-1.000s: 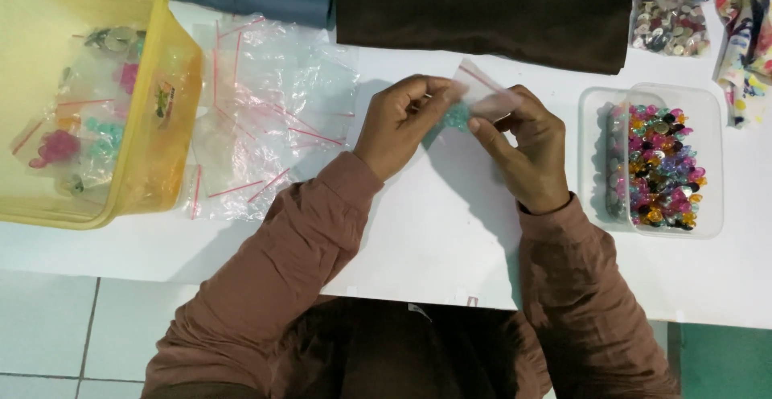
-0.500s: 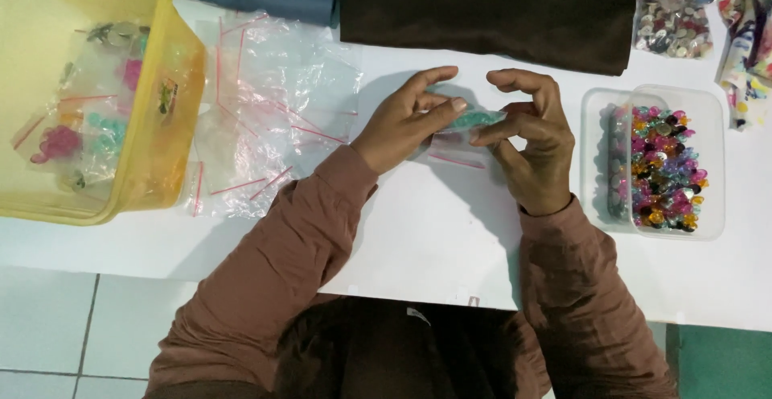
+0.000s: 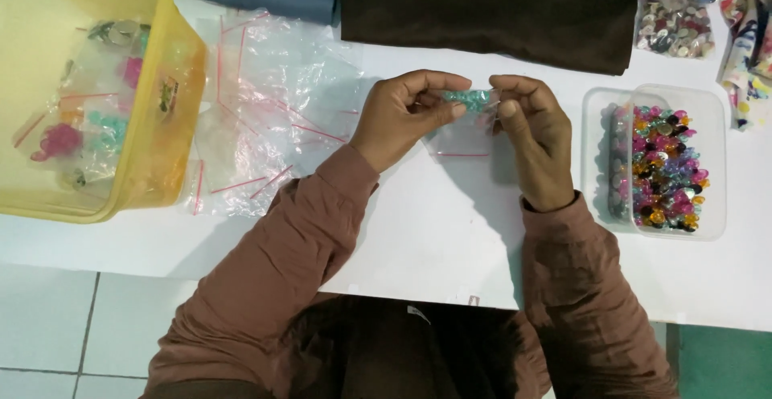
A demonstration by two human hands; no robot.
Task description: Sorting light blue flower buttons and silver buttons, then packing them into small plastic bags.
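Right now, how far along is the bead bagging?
Done: several filled bags lie in the yellow tub. In hand: the left hand and right hand pinch a small clear bag with teal beads at its top. Left: the clear tray holds many mixed beads, and a pile of empty bags lies beside the tub.

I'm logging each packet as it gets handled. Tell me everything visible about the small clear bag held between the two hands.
The small clear bag is thin, see-through plastic with a red strip across its lower edge. A cluster of teal beads sits bunched at its top. It is held above the white table, pinched by the left hand on one side and the right hand on the other, fingertips on the bead end, the rest hanging down. Whether it is sealed cannot be told.
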